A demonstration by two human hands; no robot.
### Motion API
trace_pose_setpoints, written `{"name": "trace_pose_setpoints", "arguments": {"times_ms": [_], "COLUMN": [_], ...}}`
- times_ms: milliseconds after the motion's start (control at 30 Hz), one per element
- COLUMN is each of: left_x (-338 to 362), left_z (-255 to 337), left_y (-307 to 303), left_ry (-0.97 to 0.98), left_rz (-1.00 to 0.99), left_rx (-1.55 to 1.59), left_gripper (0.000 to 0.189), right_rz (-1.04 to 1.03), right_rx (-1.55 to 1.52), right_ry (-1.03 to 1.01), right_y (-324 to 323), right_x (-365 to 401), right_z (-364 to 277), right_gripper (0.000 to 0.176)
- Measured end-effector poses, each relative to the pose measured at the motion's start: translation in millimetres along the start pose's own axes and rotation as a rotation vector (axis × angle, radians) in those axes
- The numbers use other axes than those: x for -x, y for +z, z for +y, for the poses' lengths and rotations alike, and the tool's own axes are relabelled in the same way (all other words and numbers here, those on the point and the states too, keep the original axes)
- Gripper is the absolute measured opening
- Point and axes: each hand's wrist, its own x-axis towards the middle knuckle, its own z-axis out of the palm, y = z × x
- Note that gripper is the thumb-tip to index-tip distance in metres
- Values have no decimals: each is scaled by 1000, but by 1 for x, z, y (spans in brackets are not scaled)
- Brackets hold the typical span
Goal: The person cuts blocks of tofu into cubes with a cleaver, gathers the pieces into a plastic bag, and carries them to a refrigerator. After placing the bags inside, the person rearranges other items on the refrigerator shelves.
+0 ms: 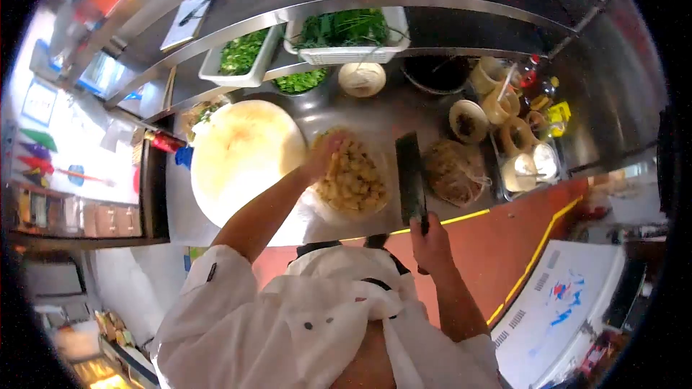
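Observation:
A pile of pale chopped chunks (351,181) lies on the steel counter in front of me. My left hand (324,157) is at the pile's upper left edge, blurred, so its fingers cannot be made out. In my right hand (431,243) is the handle of a cleaver (411,176), whose broad dark blade points away from me, between the pile and a clear plastic bag (454,171) with brownish contents. A large round cutting board (249,155) stands left of my left hand.
White baskets of greens (346,34) sit on the shelf edge. Behind the chunks are a bowl of chopped greens (301,81), a pale bowl (362,79) and a dark basin (435,74). Seasoning containers (515,137) and bottles (530,70) stand at the right.

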Motion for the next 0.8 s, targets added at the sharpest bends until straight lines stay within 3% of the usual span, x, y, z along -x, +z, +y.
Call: {"name": "trace_pose_setpoints", "arguments": {"times_ms": [67, 133, 233, 333, 433, 500, 567, 633, 733, 800], "left_x": [41, 87, 183, 285, 369, 407, 415, 398, 376, 347], "left_z": [47, 73, 78, 54, 23, 7, -2, 10, -14, -30], "left_y": [-38, -75, -118, -124, -121, -106, -102, -98, -91, -84], "left_ry": [-185, -165, -200, -259, -473, -535, -626, -756, -670, -526], "left_rz": [237, 527, 783, 859, 673, 572, 458, 364, 114, -39], "left_rx": [667, 736, 789, 678, 580, 593, 592, 611, 414, 441], "left_gripper": [47, 35, 27, 30, 33, 36, 37, 33, 23, 20], "right_rz": [-17, -65, -156, -258, -439, -650, -722, -664, -555, -376], "right_rx": [76, 163, 297, 320, 248, 404, 476, 474, 609, 807], "right_ry": [-128, -236, -423, -657, -811, -741, -761, -872, -984, -881], "right_y": [21, 43, 93, 159, 243, 278, 314, 352, 376, 366], "right_x": [-16, -28, -43, -66, -95, -103, -108, -121, -137, -139], "right_z": [-2, -25, -58, -94, -116, -161, -188, -181, -169, -174], "right_gripper": [29, 30, 30, 42, 52, 52, 49, 44, 54, 55]}}
